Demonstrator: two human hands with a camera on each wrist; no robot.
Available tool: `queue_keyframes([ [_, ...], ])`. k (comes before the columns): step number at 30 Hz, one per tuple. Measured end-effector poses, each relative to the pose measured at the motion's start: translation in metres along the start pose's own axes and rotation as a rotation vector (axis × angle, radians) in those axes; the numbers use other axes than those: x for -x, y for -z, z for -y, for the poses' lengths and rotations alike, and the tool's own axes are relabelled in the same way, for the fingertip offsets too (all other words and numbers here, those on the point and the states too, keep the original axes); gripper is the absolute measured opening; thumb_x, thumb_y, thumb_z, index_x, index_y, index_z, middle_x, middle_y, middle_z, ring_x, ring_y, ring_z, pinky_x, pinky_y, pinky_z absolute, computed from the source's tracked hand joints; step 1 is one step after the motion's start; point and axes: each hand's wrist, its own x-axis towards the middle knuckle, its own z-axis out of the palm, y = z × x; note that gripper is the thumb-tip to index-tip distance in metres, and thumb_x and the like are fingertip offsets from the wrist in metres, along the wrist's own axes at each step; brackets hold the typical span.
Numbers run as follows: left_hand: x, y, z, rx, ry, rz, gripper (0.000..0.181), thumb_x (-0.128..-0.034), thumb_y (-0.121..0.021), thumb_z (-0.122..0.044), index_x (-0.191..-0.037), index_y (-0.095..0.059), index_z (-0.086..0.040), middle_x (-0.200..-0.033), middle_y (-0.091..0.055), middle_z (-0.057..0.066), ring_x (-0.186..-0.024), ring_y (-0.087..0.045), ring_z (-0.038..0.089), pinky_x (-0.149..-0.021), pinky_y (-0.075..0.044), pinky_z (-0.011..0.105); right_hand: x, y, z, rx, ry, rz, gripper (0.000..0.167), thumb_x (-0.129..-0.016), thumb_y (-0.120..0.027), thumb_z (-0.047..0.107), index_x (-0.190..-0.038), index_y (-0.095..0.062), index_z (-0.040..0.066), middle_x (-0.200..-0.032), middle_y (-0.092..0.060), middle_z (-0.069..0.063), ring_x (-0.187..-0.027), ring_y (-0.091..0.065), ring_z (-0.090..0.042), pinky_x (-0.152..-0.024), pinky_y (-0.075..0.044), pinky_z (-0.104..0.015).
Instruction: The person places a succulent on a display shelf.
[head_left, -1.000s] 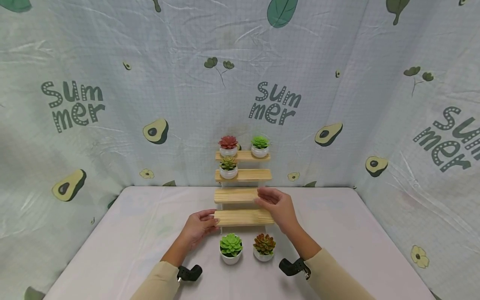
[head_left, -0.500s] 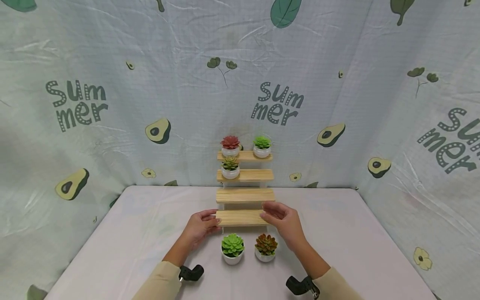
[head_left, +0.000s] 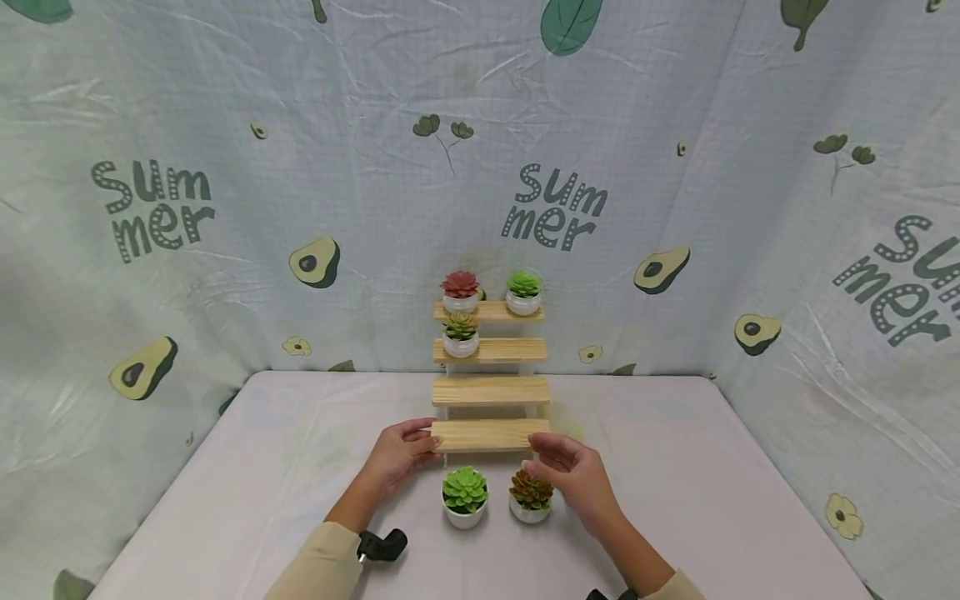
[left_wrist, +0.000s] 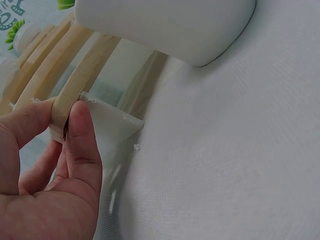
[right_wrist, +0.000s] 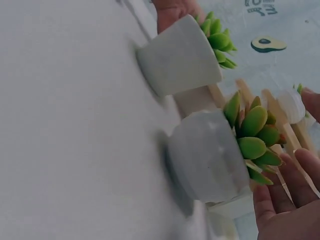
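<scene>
A tiered wooden plant stand (head_left: 491, 390) with several plank shelves stands at the back middle of the table. My left hand (head_left: 401, 458) pinches the left end of its lowest shelf (left_wrist: 75, 90) between thumb and fingers. My right hand (head_left: 573, 479) hovers beside and partly over the reddish-brown succulent (head_left: 529, 492) in its white pot (right_wrist: 210, 157). In the right wrist view its fingers are spread and loosely bent close to the leaves, holding nothing; whether they touch the leaves I cannot tell. A bright green succulent (head_left: 465, 490) in a white pot stands left of the brown one.
On the top shelf sit a red succulent (head_left: 461, 287) and a green succulent (head_left: 523, 287). A yellow-green succulent (head_left: 461, 329) stands on the left of the second shelf. Behind the white table (head_left: 300, 433) hangs a printed curtain (head_left: 420, 208).
My right hand has come down and toward me, from the right ends of the lower shelves to the reddish-brown succulent. The left hand keeps its hold on the lowest shelf.
</scene>
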Motion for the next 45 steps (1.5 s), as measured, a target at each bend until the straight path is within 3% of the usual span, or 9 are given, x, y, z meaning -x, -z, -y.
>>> queue_keyframes([
  [3, -0.001, 0.0, 0.0, 0.002, 0.003, -0.001, 0.048, -0.0933, -0.065, 0.009, -0.139, -0.052, 0.013, -0.097, -0.068, 0.009, -0.082, -0.069, 0.015, -0.073, -0.064, 0.026, 0.006, 0.0, -0.002, 0.008, 0.0, 0.017, 0.053, -0.084, -0.084, 0.01, -0.132, -0.065, 0.0, -0.138, -0.064, -0.02, -0.131, -0.059, -0.035, -0.108, -0.053, -0.031],
  [7, -0.002, 0.0, 0.0, 0.002, 0.009, -0.01, 0.047, -0.093, -0.066, 0.01, -0.138, -0.054, 0.012, -0.096, -0.067, 0.008, -0.082, -0.069, 0.015, -0.072, -0.064, 0.027, 0.012, 0.001, -0.005, 0.022, -0.01, 0.035, 0.057, -0.084, -0.085, 0.01, -0.135, -0.062, -0.002, -0.141, -0.061, -0.021, -0.133, -0.056, -0.04, -0.104, -0.055, -0.027],
  [17, -0.003, 0.0, 0.001, 0.003, 0.007, -0.017, 0.046, -0.093, -0.065, 0.01, -0.138, -0.055, 0.011, -0.096, -0.068, 0.008, -0.082, -0.068, 0.015, -0.072, -0.064, 0.027, 0.021, 0.002, -0.013, 0.068, -0.057, 0.053, 0.065, -0.083, -0.086, 0.013, -0.141, -0.059, 0.004, -0.15, -0.055, -0.013, -0.141, -0.049, -0.034, -0.11, -0.051, -0.032],
  [22, -0.002, 0.002, 0.001, 0.002, -0.001, -0.007, 0.047, -0.0936, -0.065, 0.009, -0.139, -0.053, 0.011, -0.096, -0.069, 0.007, -0.082, -0.068, 0.014, -0.073, -0.063, 0.027, 0.025, 0.002, -0.016, 0.03, -0.056, 0.11, 0.073, -0.081, -0.087, 0.01, -0.145, -0.053, 0.0, -0.153, -0.051, -0.018, -0.145, -0.044, -0.036, -0.108, -0.048, -0.022],
  [25, -0.002, 0.003, 0.001, 0.0, 0.0, 0.003, 0.048, -0.094, -0.065, 0.009, -0.14, -0.052, 0.011, -0.096, -0.069, 0.006, -0.082, -0.068, 0.014, -0.073, -0.063, 0.027, 0.026, 0.0, -0.017, 0.008, -0.049, 0.137, 0.076, -0.079, -0.088, 0.007, -0.145, -0.051, -0.005, -0.153, -0.049, -0.023, -0.14, -0.051, -0.026, -0.104, -0.05, -0.017],
  [29, -0.003, 0.003, 0.002, 0.007, 0.005, 0.008, 0.048, -0.0939, -0.065, 0.009, -0.14, -0.052, 0.011, -0.095, -0.069, 0.005, -0.082, -0.068, 0.013, -0.073, -0.064, 0.026, 0.026, -0.001, -0.02, 0.022, -0.045, 0.159, 0.078, -0.078, -0.088, 0.006, -0.145, -0.05, -0.006, -0.152, -0.048, -0.027, -0.123, -0.058, -0.002, -0.1, -0.05, -0.014],
  [31, -0.003, 0.002, 0.003, 0.009, 0.004, 0.009, 0.048, -0.0938, -0.065, 0.009, -0.14, -0.052, 0.012, -0.096, -0.069, 0.005, -0.082, -0.068, 0.013, -0.073, -0.063, 0.026, 0.026, -0.001, -0.022, 0.042, -0.042, 0.166, 0.079, -0.079, -0.088, 0.007, -0.146, -0.049, -0.005, -0.151, -0.049, -0.026, -0.121, -0.059, 0.002, -0.1, -0.05, -0.013],
  [39, -0.003, 0.001, 0.002, 0.007, 0.003, -0.003, 0.047, -0.0932, -0.066, 0.009, -0.138, -0.054, 0.011, -0.097, -0.068, 0.008, -0.082, -0.068, 0.014, -0.073, -0.064, 0.027, 0.027, 0.0, -0.024, 0.094, -0.055, 0.165, 0.08, -0.08, -0.088, 0.011, -0.148, -0.049, 0.0, -0.149, -0.054, -0.021, -0.128, -0.058, -0.011, -0.102, -0.047, -0.011],
  [45, -0.001, 0.001, 0.001, 0.002, 0.008, -0.009, 0.047, -0.0932, -0.066, 0.009, -0.138, -0.054, 0.011, -0.097, -0.068, 0.008, -0.083, -0.068, 0.015, -0.074, -0.064, 0.028, 0.026, 0.001, -0.027, 0.095, -0.051, 0.186, 0.079, -0.08, -0.088, 0.009, -0.147, -0.048, -0.004, -0.146, -0.055, -0.024, -0.133, -0.057, -0.026, -0.103, -0.046, -0.013],
])
